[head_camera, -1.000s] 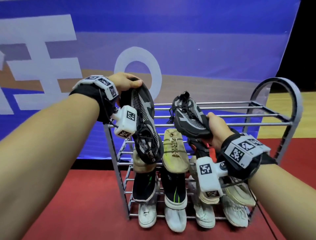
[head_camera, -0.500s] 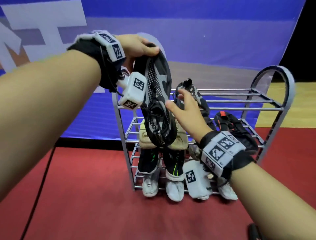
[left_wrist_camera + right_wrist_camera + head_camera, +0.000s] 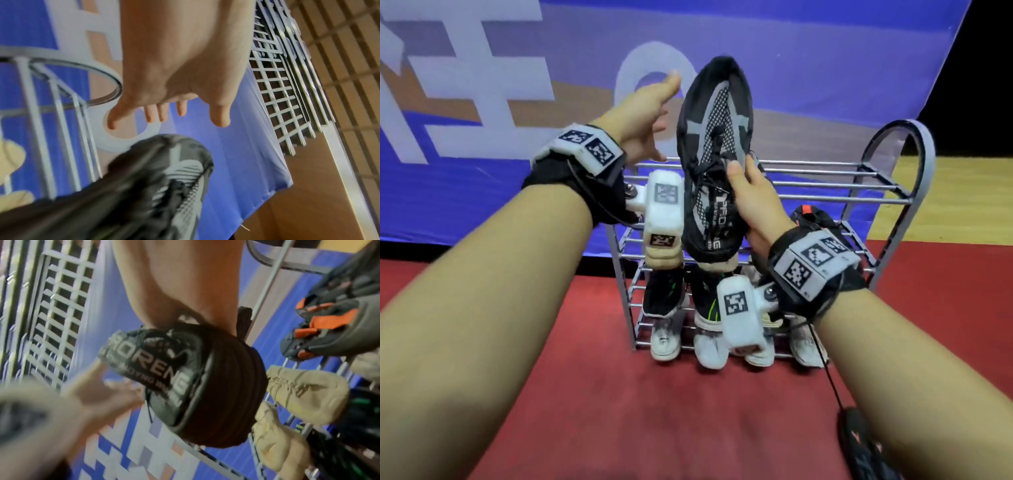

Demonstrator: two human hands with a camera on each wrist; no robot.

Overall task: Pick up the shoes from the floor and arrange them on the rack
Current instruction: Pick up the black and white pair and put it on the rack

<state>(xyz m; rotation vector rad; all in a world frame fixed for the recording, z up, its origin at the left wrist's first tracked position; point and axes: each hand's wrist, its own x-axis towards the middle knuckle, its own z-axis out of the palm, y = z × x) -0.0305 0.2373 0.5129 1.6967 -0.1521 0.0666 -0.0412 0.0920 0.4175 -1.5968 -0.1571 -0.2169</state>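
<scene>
Blue banner [image 3: 808, 68] with white characters hangs at far side. Red carpet [image 3: 654, 411] covers near floor. Wood-toned floor [image 3: 962, 192] far right. White grid panels [image 3: 283, 81] overhead.

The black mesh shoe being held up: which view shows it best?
The head view: the whole black mesh shoe stands toe-up, gripped by the right hand. The right wrist view shows only its lettered heel end, blurred; the left wrist view shows a blurred toe.
</scene>
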